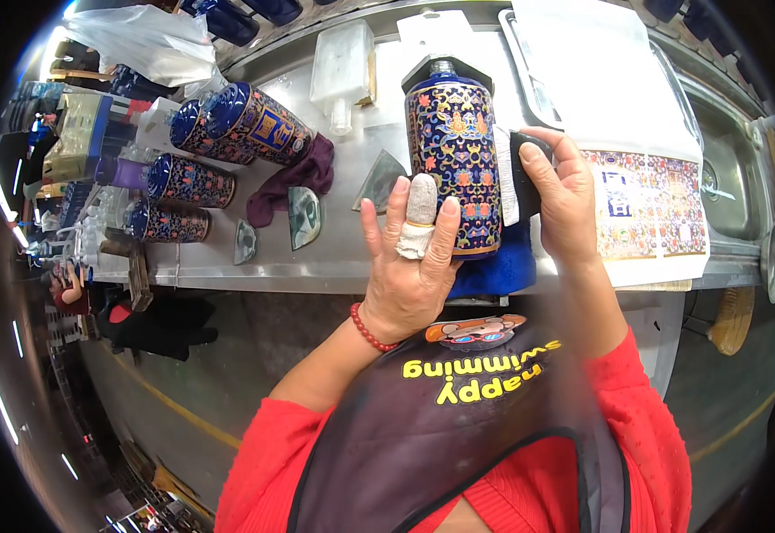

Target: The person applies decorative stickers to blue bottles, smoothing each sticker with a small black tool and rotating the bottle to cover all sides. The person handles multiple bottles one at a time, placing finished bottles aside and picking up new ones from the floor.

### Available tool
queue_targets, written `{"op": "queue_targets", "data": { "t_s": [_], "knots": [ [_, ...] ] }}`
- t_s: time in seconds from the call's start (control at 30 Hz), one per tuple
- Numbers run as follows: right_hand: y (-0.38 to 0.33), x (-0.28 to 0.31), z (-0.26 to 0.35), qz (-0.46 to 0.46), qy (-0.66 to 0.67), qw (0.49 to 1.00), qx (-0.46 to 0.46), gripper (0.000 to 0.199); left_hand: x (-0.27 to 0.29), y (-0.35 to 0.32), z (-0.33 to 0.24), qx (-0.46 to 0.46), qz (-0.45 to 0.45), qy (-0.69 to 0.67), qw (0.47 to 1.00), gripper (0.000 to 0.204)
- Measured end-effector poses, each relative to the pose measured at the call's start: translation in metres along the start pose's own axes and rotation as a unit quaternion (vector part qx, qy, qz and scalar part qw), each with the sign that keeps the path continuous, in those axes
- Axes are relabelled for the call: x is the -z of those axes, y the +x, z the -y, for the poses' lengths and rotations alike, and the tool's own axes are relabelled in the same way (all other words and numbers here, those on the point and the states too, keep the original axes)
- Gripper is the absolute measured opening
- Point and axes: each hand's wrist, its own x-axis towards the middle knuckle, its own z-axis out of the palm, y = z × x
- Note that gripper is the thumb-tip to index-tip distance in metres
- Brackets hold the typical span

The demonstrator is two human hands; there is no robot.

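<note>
A dark blue bottle (454, 142) with a bright floral pattern lies in front of me, its threaded neck pointing away. A dark angular support (416, 78) shows around its neck end. My left hand (410, 275) rests on the bottle's lower left part with fingers stretched out and apart; one finger wears a pale cloth wrap (419, 209). My right hand (568, 200) pinches a black flat tool (527, 173) with a whitish, bristle-like edge (506, 178). That edge sits close beside the bottle's right side; I cannot tell whether it touches. Blue cloth (499, 266) lies below the bottle's base.
Printed floral sheets (676, 209) lie at the right, before a metal sink (732, 178). Several patterned bottles (267, 133) stand at the left by a purple cloth (312, 173). Greenish translucent pieces (305, 218) lie nearer, and a clear rectangular bottle (343, 67) stands behind.
</note>
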Motion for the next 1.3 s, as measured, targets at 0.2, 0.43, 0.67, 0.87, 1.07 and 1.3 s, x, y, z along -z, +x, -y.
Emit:
{"op": "queue_targets", "data": {
  "t_s": [0.2,0.43,0.67,0.87,1.07,1.3],
  "knots": [
    [0.000,0.001,-0.002,-0.014,-0.020,1.000,0.014,0.024,0.005,0.011,-0.011,-0.027,-0.002,0.043,0.999,0.055],
    [0.005,-0.007,0.031,0.076,-0.413,0.843,0.336,0.025,0.011,0.024,-0.003,0.004,0.011,0.009,1.000,0.086],
    [-0.026,0.001,0.058,0.359,-0.315,0.849,0.229,0.017,0.005,0.011,0.014,0.026,0.035,-0.056,0.997,0.091],
    [-0.031,0.010,0.038,0.116,-0.340,0.911,0.202,0.022,0.008,0.012,0.009,0.023,0.025,-0.052,0.998,0.096],
    [-0.042,0.010,0.016,0.072,-0.292,0.942,0.148,0.024,0.020,0.022,-0.005,0.021,0.080,-0.010,0.997,0.098],
    [-0.043,0.011,0.007,0.067,-0.263,0.954,0.127,0.026,0.027,0.028,-0.012,0.042,0.113,-0.005,0.993,0.096]
  ]
}}
